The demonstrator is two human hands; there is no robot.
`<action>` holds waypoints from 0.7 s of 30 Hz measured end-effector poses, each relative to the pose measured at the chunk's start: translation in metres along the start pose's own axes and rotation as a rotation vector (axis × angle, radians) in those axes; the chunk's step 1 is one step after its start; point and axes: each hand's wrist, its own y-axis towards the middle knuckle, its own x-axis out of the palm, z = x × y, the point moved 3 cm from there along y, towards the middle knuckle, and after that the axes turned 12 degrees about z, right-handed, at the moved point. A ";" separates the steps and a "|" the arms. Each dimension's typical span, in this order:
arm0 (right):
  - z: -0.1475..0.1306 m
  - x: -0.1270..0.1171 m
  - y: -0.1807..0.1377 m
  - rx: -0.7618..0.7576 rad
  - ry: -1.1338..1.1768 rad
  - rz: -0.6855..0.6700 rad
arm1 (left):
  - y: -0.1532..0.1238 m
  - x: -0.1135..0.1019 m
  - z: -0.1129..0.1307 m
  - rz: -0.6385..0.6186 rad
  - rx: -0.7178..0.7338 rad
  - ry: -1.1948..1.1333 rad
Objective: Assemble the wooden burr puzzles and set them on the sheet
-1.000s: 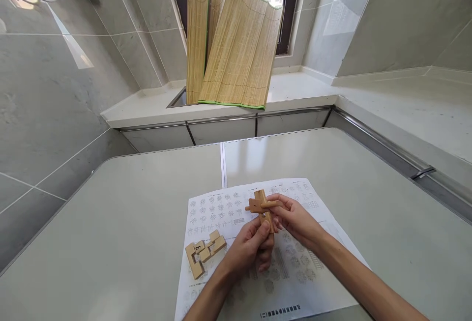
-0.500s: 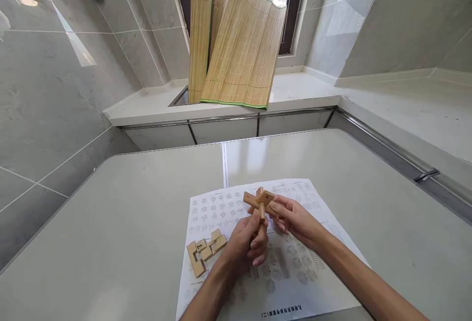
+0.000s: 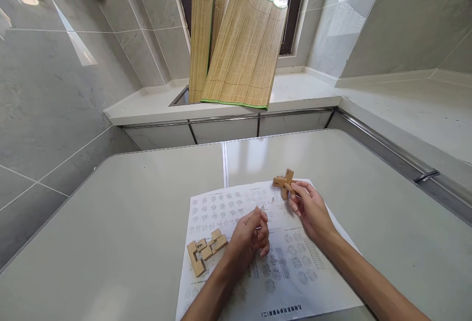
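Held at the fingertips of my right hand [image 3: 311, 205] is a cross-shaped wooden burr puzzle [image 3: 285, 183] of interlocked pieces, above the far right corner of the printed sheet. Dark numbers mark some of its ends. My left hand [image 3: 251, 232] rests over the middle of the sheet, fingers curled and thumb against the index finger, with nothing visible in it. Left of that hand lie notched wooden puzzle pieces [image 3: 195, 259], one marked 3, grouped close together on the paper [image 3: 291, 286]. The sheet carries rows of small puzzle drawings.
The pale table [image 3: 129, 222] has a seam down its far half. Behind it, a folded bamboo mat [image 3: 243, 50] with green edging leans on the white ledge [image 3: 147, 107] before a window. Tiled walls and a metal rail [image 3: 383, 139] border the table.
My left hand has let go of the wooden burr puzzle. My right hand has carried it to the right and away from me, turning it. The pieces on the left stay put.
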 end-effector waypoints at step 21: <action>-0.006 -0.019 0.012 -0.046 0.064 0.193 | -0.004 0.002 0.004 0.034 -0.003 0.006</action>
